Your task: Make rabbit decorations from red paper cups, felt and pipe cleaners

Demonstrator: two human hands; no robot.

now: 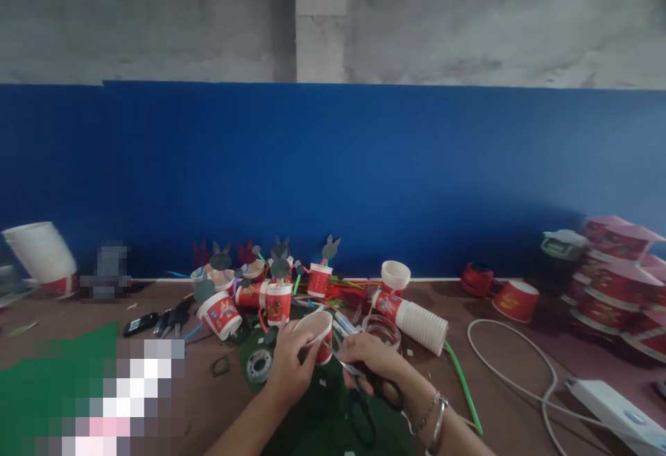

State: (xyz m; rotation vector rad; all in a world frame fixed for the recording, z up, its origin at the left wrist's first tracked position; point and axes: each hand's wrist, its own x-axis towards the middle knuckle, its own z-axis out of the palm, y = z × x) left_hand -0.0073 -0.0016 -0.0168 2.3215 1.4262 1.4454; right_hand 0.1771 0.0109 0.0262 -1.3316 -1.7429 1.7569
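My left hand (292,362) grips a red and white paper cup (325,352) by its side, its open mouth tilted toward me. In my right hand (372,359) is a pair of scissors (359,404) with black handles. The blade tips meet the cup's wall near my left thumb; whether they have cut into it I cannot tell. Just behind stands a decorated red cup (279,303) with a dark round head on it. A grey tape roll (259,366) lies left of my left hand, and a clear tape roll (382,331) lies behind my right.
A stack of paper cups (416,321) lies on its side at right, with a green pipe cleaner (464,386) beside it. A white cable runs to a power strip (619,414). More scissors (174,317) lie at left. Stacked red cup structures (614,282) stand far right.
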